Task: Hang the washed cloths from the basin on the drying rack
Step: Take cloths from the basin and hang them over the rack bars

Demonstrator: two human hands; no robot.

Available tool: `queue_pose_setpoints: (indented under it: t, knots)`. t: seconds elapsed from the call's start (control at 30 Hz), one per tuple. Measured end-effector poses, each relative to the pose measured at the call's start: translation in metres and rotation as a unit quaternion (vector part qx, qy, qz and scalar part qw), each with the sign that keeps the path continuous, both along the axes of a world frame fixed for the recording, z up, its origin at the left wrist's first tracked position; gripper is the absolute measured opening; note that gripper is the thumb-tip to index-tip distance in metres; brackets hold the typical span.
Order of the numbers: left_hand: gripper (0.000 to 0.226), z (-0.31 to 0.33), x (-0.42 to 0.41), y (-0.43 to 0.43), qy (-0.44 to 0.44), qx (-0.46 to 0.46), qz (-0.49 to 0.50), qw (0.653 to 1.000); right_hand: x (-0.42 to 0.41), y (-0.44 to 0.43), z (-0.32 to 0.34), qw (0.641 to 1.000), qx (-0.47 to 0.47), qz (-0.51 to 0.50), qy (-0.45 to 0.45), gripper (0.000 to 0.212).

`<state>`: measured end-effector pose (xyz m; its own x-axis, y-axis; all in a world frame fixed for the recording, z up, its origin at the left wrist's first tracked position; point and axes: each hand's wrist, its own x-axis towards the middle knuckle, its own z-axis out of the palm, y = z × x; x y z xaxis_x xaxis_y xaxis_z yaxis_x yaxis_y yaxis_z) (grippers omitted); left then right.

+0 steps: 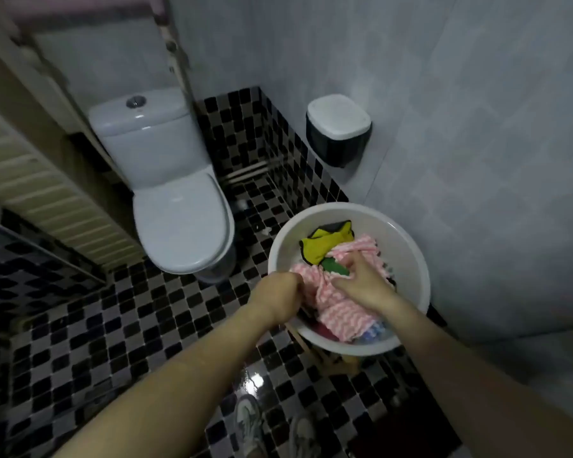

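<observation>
I take in the black-and-white tiled floor (129, 325) first, then the toilet (176, 209). The white basin (407, 259) sits to my right near the wall, raised on what looks like a wooden stool (331, 357), likely to spare bending. Inside it the pink-striped cloth (334, 309) lies on top, with a yellow cloth (321, 242) behind. My left hand (277, 299) is curled on its near edge and my right hand (361, 282) clutches its middle, probably to lift it free. I cannot pick out the drying rack. No writing is readable anywhere.
</observation>
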<state>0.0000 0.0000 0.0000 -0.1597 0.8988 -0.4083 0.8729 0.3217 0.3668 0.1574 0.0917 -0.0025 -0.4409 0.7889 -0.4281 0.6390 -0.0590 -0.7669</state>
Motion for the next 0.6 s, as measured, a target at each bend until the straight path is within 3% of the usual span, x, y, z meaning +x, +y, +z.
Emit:
queue_pose_setpoints:
  t: [0.07,0.13,0.2,0.27,0.37,0.43,0.5,0.6]
  knots:
    - [0.022,-0.017,0.006,0.003,0.107,-0.029,-0.057,0.992,0.004,-0.003,-0.015,0.981,0.056,0.114,-0.143,0.023]
    - [0.026,-0.030,0.012,0.005,0.157,-0.062,-0.087,0.982,0.013,-0.012,-0.031,0.941,0.065,0.217,-0.250,0.023]
    - [0.029,-0.041,0.017,0.012,0.180,-0.090,-0.106,0.974,0.023,-0.016,-0.049,0.910,0.051,0.277,-0.305,0.048]
    - [0.027,-0.046,0.020,0.018,0.193,-0.103,-0.117,0.969,0.033,-0.017,-0.062,0.901,0.061,0.279,-0.326,0.057]
    - [0.020,-0.052,0.021,0.025,0.164,-0.080,-0.082,0.980,0.040,-0.012,-0.076,0.918,0.095,0.216,-0.318,0.037]
    - [0.022,-0.051,0.019,0.027,0.122,-0.038,-0.049,0.991,0.040,-0.006,-0.071,0.946,0.095,0.172,-0.259,0.020]
    - [0.024,-0.045,0.013,0.029,0.038,0.015,0.019,0.999,0.043,0.008,-0.062,0.971,0.090,0.121,-0.184,0.044]
    - [0.019,-0.026,0.002,0.030,-0.022,0.107,0.094,0.990,0.048,0.024,-0.032,0.998,0.020,-0.012,-0.061,0.035]
